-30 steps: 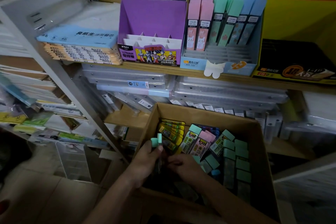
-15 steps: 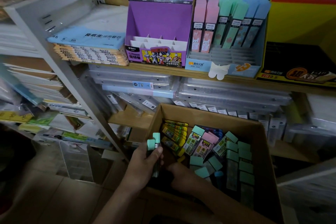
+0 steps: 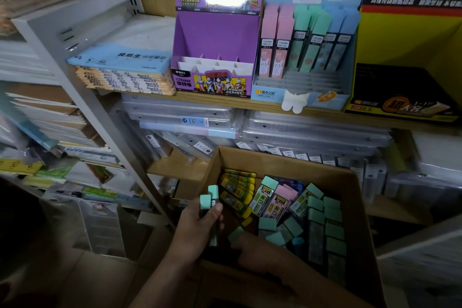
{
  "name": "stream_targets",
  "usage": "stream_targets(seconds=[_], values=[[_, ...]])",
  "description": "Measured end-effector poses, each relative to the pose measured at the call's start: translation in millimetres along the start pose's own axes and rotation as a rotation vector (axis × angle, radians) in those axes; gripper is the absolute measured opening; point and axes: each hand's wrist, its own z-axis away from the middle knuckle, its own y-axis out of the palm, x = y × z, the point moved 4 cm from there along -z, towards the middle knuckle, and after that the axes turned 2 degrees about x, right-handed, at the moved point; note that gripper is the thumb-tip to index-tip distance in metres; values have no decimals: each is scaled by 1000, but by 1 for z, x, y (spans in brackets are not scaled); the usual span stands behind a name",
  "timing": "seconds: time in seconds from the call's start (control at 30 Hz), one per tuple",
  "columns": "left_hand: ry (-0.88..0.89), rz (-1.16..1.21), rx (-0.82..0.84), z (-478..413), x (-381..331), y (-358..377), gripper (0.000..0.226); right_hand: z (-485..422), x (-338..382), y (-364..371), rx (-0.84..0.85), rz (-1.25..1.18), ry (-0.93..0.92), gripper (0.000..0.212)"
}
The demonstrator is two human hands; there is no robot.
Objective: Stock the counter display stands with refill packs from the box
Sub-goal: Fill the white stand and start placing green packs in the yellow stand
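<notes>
- Refill packs [image 3: 209, 204]: two mint-capped lead cases stand upright in the left hand [image 3: 197, 230], low centre of the frame, at the near-left corner of the cardboard box [image 3: 275, 162]. Fingers and thumb wrap their lower halves.
- Loose packs [image 3: 316, 217] lie heaped in the box, lower right.
- The right hand [image 3: 252, 245] reaches among them; it is too dark to tell its grip.
- The packs look light, rigid and slick, so they are probably best pinched across the flat sides at mid-body.
- The blue display stand [image 3: 265, 94], upper right, has open front rows.

Dim, murky foreground, white glare on the purple display stand [image 3: 215, 40], blurred, wide-angle-bent edges.
</notes>
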Motion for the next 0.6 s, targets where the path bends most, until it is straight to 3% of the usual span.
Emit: stream_targets(seconds=[0.27,0.43,0.53,0.6], values=[[-17,67,4,-2,-2,5,13,19,-11,-12,-93,-171,-105,25],[40,97,12,-10,-7,15,12,42,-26,-44,-357,-689,-85,18],[72,139,24,-15,-12,22,12,56,-28,-62,-397,-1037,-142,21],[92,187,42,-18,-18,28,13,66,-25,-73,-424,-1088,-210,23]])
